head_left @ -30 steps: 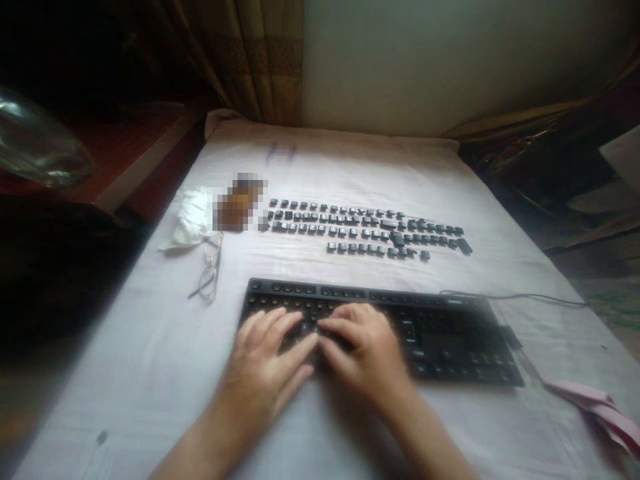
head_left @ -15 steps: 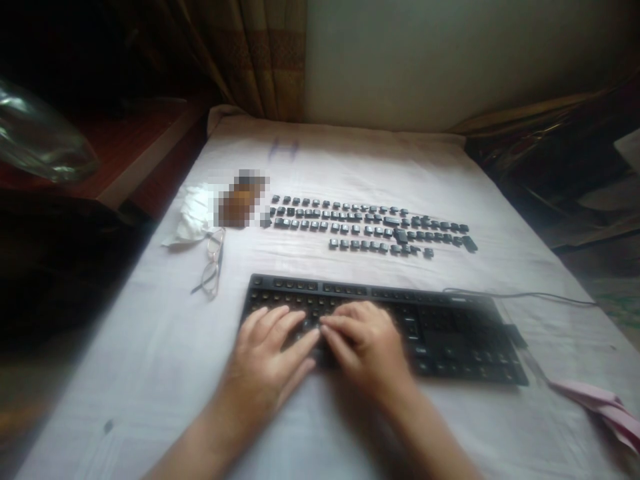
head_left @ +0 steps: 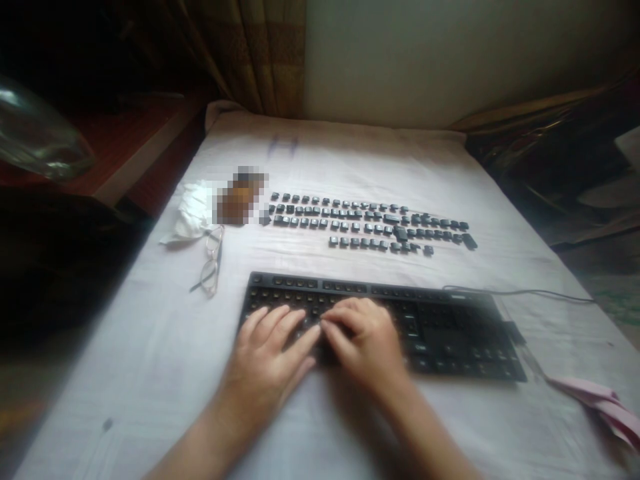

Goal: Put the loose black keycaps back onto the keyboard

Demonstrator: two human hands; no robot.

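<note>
A black keyboard (head_left: 460, 333) lies on the cloth in front of me, many of its key places bare. Over its left part rests my left hand (head_left: 273, 343), palm down with the fingers spread; thumb and index tip reach toward the middle. Beside it, my right hand (head_left: 367, 337) is bent over the keys, thumb and fingertips drawn together close to my left fingertips. Whatever lies between those right fingertips is too small and blurred to make out. Beyond the keyboard, loose black keycaps (head_left: 350, 215) stand in several rows.
Eyeglasses (head_left: 211, 263), a crumpled white cloth or tissue (head_left: 187, 213) and a blurred-out brown item (head_left: 240, 200) lie at the left. A cable (head_left: 525, 291) runs right from the keyboard. A pink strip of fabric (head_left: 595, 393) lies at the right edge. A clear plastic object (head_left: 40, 133) is upper left.
Very little differs. My right hand has shifted slightly to the left, its fingertips still together; my left hand, the keyboard and the keycaps keep their places.
</note>
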